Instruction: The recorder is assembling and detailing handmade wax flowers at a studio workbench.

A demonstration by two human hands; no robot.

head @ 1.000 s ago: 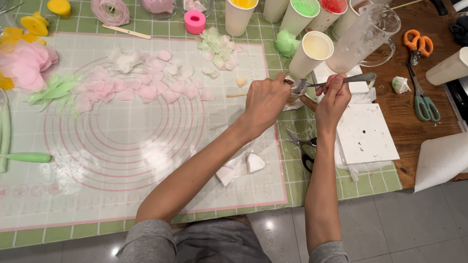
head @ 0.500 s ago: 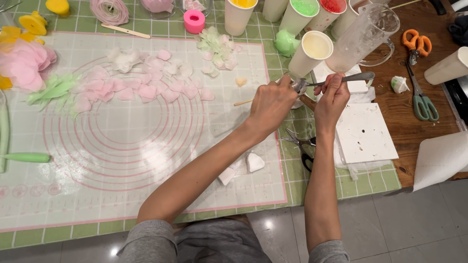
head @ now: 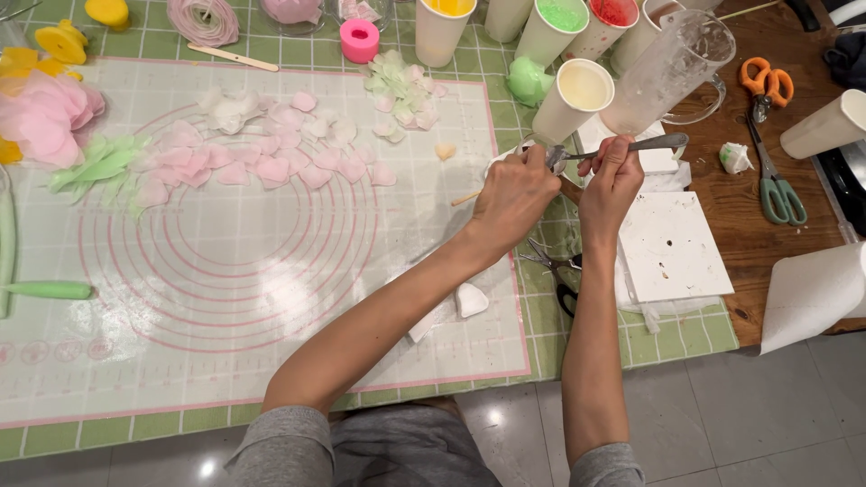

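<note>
— Gripping what, beside the cream cup [head: 577, 95]?
— Your right hand [head: 612, 180] clenches a metal spoon [head: 642, 144] just below it; your left hand [head: 516, 191] pinches the spoon's tip.

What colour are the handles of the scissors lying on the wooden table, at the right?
One pair of scissors has orange handles, the other green; the head view shows both.

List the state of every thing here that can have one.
Left hand: closed on something small, hidden.
Right hand: gripping spoon, level.
Cream cup: tilted, filled.
Clear pitcher: tilted, frosted white inside.
Orange scissors: shut, flat.
Petals: loose on mat.
Paper roll: partly unrolled.
</note>
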